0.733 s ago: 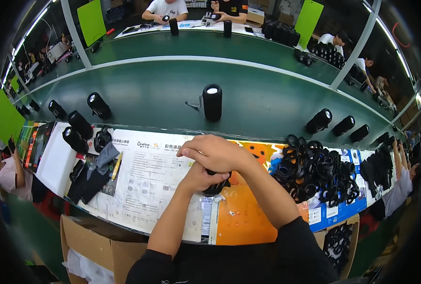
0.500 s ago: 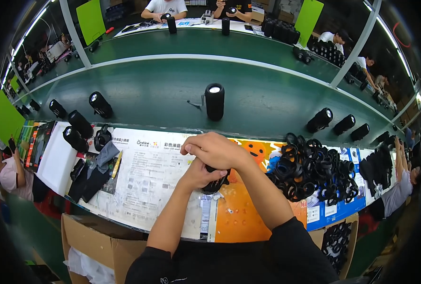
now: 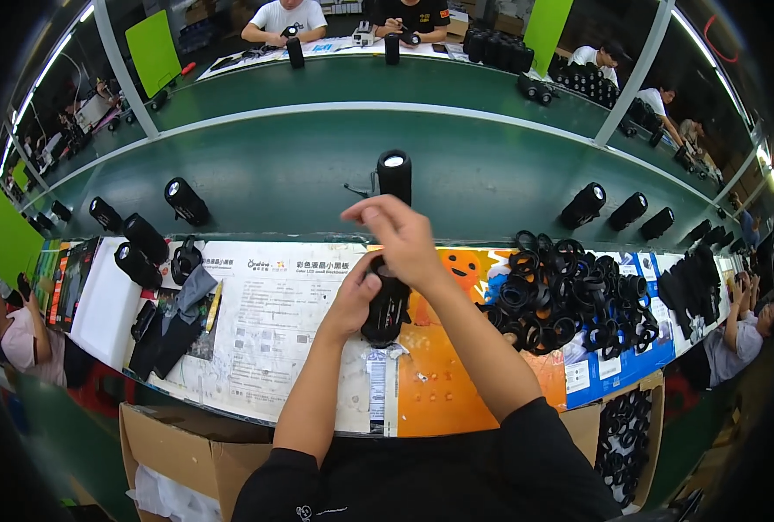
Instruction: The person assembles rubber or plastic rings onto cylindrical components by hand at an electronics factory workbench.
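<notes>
A black cylindrical speaker stands before me on the bench, slightly tilted in the picture. My left hand wraps round its left side, thumb toward me. Above and just beyond its top is my right hand, fingers stretched to the left and holding nothing visible; it hides part of the speaker's upper end. Farther off, another black speaker with a pale round top stands on the green belt, a short strap at its side. To the right lies a heap of black rings.
More black speakers stand along the green belt to both sides. Dark cloths and a yellow pen-like tool lie left. Cardboard boxes sit below the bench edge. A metal frame crosses beyond; co-workers sit on the far side and at both ends.
My right hand has lifted off the speaker's top and moved away from me, its fingers straightening. My left hand stays on the speaker, more of which now shows. The view has shifted slightly.
</notes>
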Available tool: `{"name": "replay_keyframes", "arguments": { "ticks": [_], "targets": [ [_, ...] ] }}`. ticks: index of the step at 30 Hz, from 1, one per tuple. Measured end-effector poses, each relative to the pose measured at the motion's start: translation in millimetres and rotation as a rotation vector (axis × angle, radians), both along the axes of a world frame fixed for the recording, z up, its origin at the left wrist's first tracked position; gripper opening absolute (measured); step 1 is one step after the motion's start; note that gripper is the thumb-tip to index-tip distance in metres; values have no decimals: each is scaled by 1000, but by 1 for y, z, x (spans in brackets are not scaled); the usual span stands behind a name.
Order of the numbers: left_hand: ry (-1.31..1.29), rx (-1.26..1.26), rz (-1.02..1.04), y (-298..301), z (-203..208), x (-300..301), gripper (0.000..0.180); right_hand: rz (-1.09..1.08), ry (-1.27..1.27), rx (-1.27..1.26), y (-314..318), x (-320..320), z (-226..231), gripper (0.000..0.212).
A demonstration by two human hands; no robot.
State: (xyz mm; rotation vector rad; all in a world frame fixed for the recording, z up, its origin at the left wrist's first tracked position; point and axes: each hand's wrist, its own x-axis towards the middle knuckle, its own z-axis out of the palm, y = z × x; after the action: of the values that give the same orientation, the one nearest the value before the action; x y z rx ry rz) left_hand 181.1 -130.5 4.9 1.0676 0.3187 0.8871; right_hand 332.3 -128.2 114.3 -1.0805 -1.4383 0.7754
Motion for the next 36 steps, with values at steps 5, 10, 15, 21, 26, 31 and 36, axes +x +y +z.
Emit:
{"name": "replay_keyframes", "arguments": {
  "ticks": [5, 10, 15, 21, 26, 31, 36],
  "targets": [
    [-94, -246, 46, 8, -6, -11, 79, -129, 261, -122, -47, 11, -37, 32],
    [-333, -220, 130, 5, 15, 5, 62, 89, 776, -577, -96, 12, -81, 47],
    [49, 67, 165, 36, 25, 6, 60, -195, 702, -405, -84, 54, -68, 39],
    [582, 664, 533, 132, 40, 70, 94, -653, -668, -95, -9, 155, -6, 51],
    [658, 760, 470, 176, 44, 123, 111, -699, -930, -199, 31, 196, -12, 62],
    [663, 711, 403, 175, 45, 105, 107, -691, -932, -233, 28, 202, -16, 74],
    [780, 1115, 1028, 180, 68, -6, 70, -848, -1036, 173, -20, 180, 6, 59]
  ]
}}
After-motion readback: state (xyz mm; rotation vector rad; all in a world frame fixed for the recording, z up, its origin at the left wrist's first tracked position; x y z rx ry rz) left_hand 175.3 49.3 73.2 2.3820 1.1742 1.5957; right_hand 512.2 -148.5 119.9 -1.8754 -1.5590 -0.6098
